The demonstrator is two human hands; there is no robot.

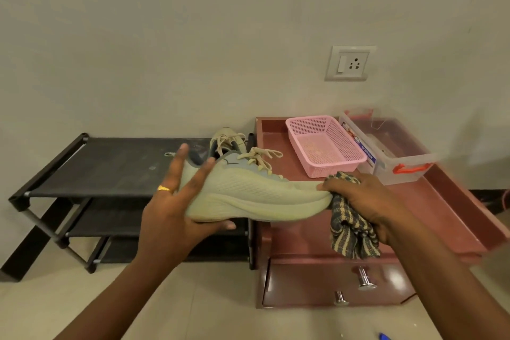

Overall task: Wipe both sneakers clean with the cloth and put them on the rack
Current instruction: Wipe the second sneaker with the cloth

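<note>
Held sneaker (248,190): pale green knit mesh, thick curved foam sole, beige laces; in the air, near, between rack and cabinet.
Left hand (168,218): fingers splayed straight along the heel, thumb clamped under the sole.
Right hand (367,201): fingers closed on the checked woven cloth (350,232) at the toe.
Second sneaker (226,141): far right end of the top shelf of the rack (110,165), black fabric on tubes.
Cabinet surface (414,201): glossy reddish, carrying a pink perforated basket (331,171).

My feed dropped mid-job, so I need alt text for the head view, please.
The left hand holds a pale green sneaker by its heel while the right hand presses a checked cloth to its toe. The second sneaker sits on top of the black rack, beside a red cabinet.
</note>
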